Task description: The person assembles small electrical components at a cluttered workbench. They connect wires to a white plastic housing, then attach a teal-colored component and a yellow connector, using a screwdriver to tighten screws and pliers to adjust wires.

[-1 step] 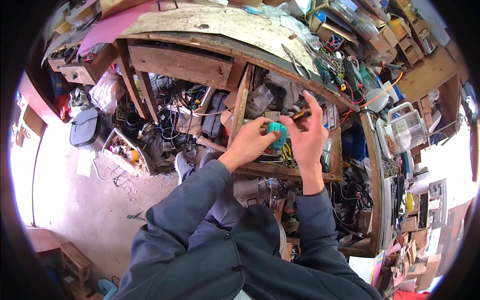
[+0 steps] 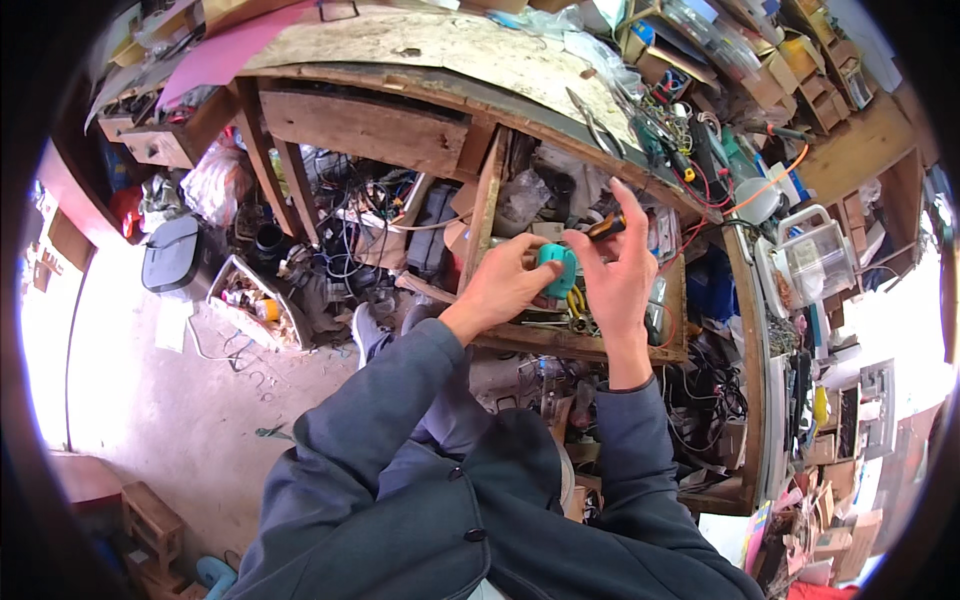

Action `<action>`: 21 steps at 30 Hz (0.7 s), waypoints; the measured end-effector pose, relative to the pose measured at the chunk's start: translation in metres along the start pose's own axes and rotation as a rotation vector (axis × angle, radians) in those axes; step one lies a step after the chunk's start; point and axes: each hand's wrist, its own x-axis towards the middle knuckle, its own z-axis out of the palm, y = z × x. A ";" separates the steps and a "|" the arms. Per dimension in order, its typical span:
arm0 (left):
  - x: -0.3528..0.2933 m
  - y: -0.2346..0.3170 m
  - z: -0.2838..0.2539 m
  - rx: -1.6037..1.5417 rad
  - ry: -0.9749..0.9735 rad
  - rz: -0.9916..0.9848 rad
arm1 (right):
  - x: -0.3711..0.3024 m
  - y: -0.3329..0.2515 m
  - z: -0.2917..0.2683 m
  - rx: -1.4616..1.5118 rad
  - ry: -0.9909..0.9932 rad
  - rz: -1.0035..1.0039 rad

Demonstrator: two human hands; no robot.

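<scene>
Over an open wooden drawer, my left hand pinches a small teal rounded plastic object between thumb and fingers. My right hand is just to its right, its index finger raised and its thumb toward the object. A screwdriver with a dark and orange handle lies in the right hand's grip. Its tip is hidden near the left fingers. Below the teal object, yellow-handled pliers lie in the drawer. A clear plastic bag sits farther back in it.
The worn benchtop runs along the far side, with long-handled pliers near its edge. Tangled cables fill the space under the bench. A box of scraps and a dark bin stand on the floor at left.
</scene>
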 end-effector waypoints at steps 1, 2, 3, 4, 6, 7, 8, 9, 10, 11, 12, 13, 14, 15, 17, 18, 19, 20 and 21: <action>-0.002 0.000 -0.002 0.019 0.026 -0.017 | 0.000 -0.001 0.000 0.129 -0.021 0.005; -0.002 0.000 -0.003 0.013 0.030 -0.031 | 0.000 -0.001 0.003 0.297 -0.002 0.012; 0.000 -0.002 -0.002 0.001 0.025 -0.043 | 0.001 0.000 0.002 0.445 0.006 0.047; 0.002 -0.004 0.001 -0.037 0.009 -0.044 | 0.001 0.001 0.001 0.331 0.032 -0.005; 0.005 -0.008 0.003 0.009 0.015 0.010 | -0.002 0.003 -0.003 -0.013 0.068 -0.088; 0.005 -0.009 0.002 -0.010 0.010 0.010 | -0.002 0.003 -0.004 -0.019 0.060 -0.071; 0.005 -0.010 0.000 -0.043 0.009 -0.004 | -0.001 0.004 -0.004 -0.008 0.058 -0.075; 0.006 -0.010 -0.001 0.058 0.033 0.018 | 0.000 0.005 -0.003 0.080 0.039 -0.091; 0.007 -0.010 -0.002 0.079 0.033 0.051 | 0.000 0.007 -0.002 0.143 0.040 -0.078; 0.009 -0.010 -0.002 0.088 0.041 0.047 | 0.000 0.008 -0.002 0.202 0.034 -0.060; 0.008 -0.011 -0.001 0.077 0.043 0.027 | -0.002 0.009 -0.003 0.275 0.031 -0.030; 0.010 -0.010 -0.003 0.087 0.010 -0.016 | -0.003 0.009 -0.002 0.333 0.049 -0.081; 0.009 -0.009 -0.002 0.056 0.016 -0.001 | -0.005 0.009 -0.003 0.374 0.071 -0.088; 0.007 -0.008 0.000 0.008 0.028 0.006 | -0.009 0.007 -0.004 0.419 0.089 -0.095; 0.006 -0.005 0.000 -0.035 0.029 0.014 | -0.017 0.004 -0.009 0.388 0.086 -0.116; 0.006 -0.004 0.001 -0.011 0.033 0.020 | -0.021 0.003 -0.011 0.291 0.090 -0.137; 0.006 -0.003 0.000 0.005 0.036 0.009 | -0.023 0.002 -0.013 0.284 0.068 -0.133; 0.005 -0.003 0.000 0.002 0.037 0.018 | -0.026 0.000 -0.014 0.283 0.044 -0.126; 0.005 -0.002 0.000 0.008 0.038 0.010 | -0.026 0.000 -0.015 0.198 0.071 -0.155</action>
